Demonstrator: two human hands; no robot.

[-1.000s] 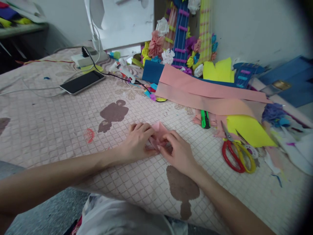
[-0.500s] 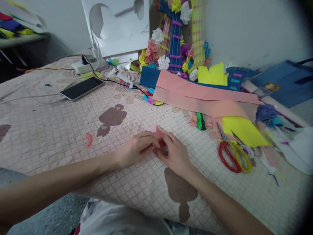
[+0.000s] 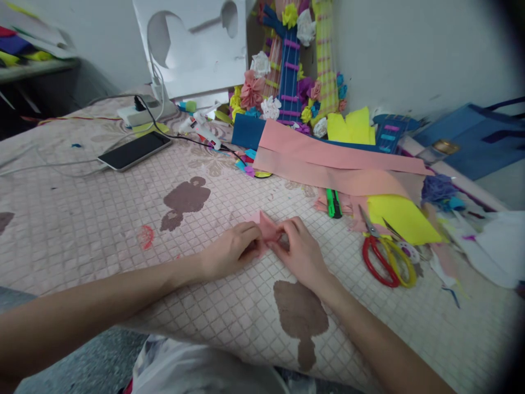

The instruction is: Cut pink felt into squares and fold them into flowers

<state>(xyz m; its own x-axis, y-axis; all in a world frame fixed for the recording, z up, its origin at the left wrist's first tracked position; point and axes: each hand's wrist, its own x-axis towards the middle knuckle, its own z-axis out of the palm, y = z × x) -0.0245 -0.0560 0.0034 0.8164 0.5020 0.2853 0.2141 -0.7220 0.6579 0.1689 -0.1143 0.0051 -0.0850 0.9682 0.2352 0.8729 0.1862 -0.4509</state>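
Note:
A small piece of pink paper (image 3: 267,226), with a raised, folded-looking point, is held just above or on the patterned tablecloth (image 3: 229,306). My left hand (image 3: 235,246) pinches its left side, the fingertips curled over the edge. On the other side my right hand (image 3: 301,249) grips the paper between thumb and fingers. The lower part of the piece is partly hidden by the fingers. Beyond it lie long pink paper strips (image 3: 328,158).
To the right are scissors (image 3: 388,257) with red and yellow handles, a green cutter (image 3: 333,203) and yellow paper (image 3: 404,219). A phone (image 3: 135,150), a glue gun (image 3: 199,130) and a power strip (image 3: 145,112) with cables lie back left. Decorated paper guitars (image 3: 290,76) lean behind.
My right hand has shifted slightly right, away from the left hand, so more of the pink paper shows between them. The whole view has moved a little.

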